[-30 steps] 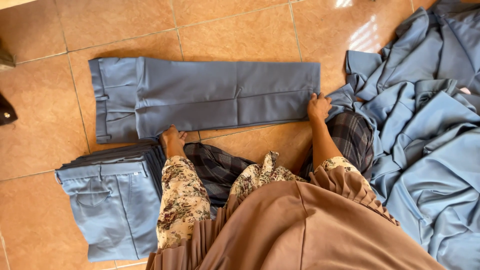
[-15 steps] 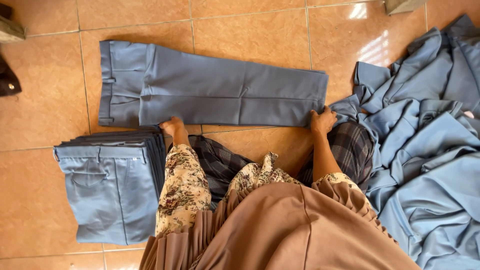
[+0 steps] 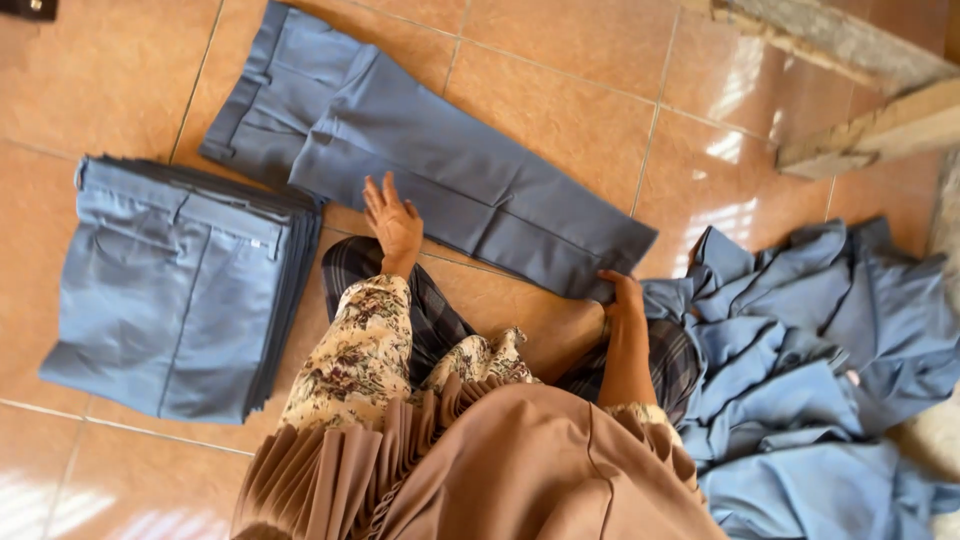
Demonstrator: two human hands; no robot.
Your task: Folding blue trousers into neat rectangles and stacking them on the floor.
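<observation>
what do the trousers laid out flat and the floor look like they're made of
The trousers look like a smooth woven blue-grey cloth, matte, holding pressed creases; the exact fibre cannot be told. The floor looks like glazed ceramic tile, orange-brown: grout lines show and light reflects off it. The left hand rests on the cloth, the right hand grips the hem.

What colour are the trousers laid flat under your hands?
The laid-out trousers are plain grey-blue, no pattern, like the folded stack. Clearest in the head view.

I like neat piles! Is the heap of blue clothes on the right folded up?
No, the heap of blue clothes lies crumpled and loose on the floor.
</observation>
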